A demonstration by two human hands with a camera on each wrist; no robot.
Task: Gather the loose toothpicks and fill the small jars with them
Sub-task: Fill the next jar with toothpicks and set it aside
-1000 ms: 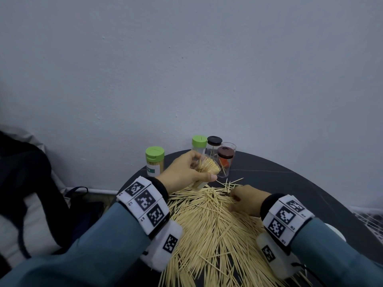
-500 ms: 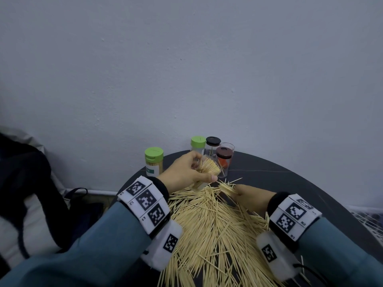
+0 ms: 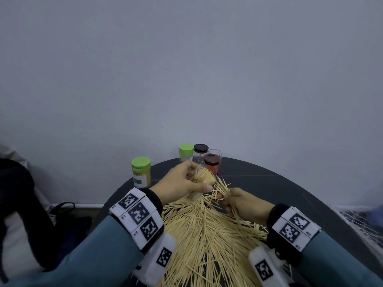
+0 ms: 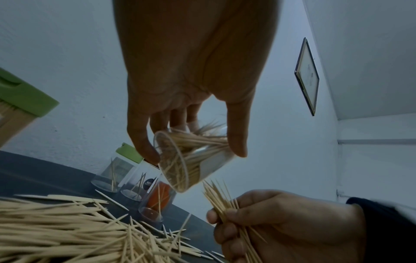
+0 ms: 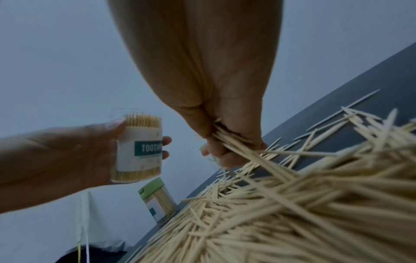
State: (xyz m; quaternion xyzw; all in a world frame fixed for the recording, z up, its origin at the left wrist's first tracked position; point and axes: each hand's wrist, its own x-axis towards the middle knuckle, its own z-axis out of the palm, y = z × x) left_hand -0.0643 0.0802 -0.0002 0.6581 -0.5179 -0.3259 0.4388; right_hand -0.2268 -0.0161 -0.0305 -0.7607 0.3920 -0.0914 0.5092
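Note:
My left hand [image 3: 182,184] grips a clear open jar [image 3: 202,179] [image 4: 191,162] [image 5: 139,147] packed with toothpicks, tilted above the table with its mouth toward the right. My right hand [image 3: 238,200] [image 4: 270,220] pinches a bunch of toothpicks [image 3: 220,188] [image 4: 219,197] [image 5: 229,140], their tips fanned up just beside and below the jar mouth. A big heap of loose toothpicks [image 3: 207,230] [image 5: 292,204] covers the dark round table [image 3: 269,183] under both hands.
A full green-lidded jar [image 3: 141,171] stands at the table's left edge. At the back stand another green-lidded jar [image 3: 186,152], a black-lidded jar [image 3: 200,152], a brown-lidded jar [image 3: 211,163] with an orange label and an open glass [image 3: 215,153]. The wall is close behind.
My right hand has risen from the heap with a bunch of toothpicks and come up leftward to the jar mouth. The left hand and jar have stayed in place.

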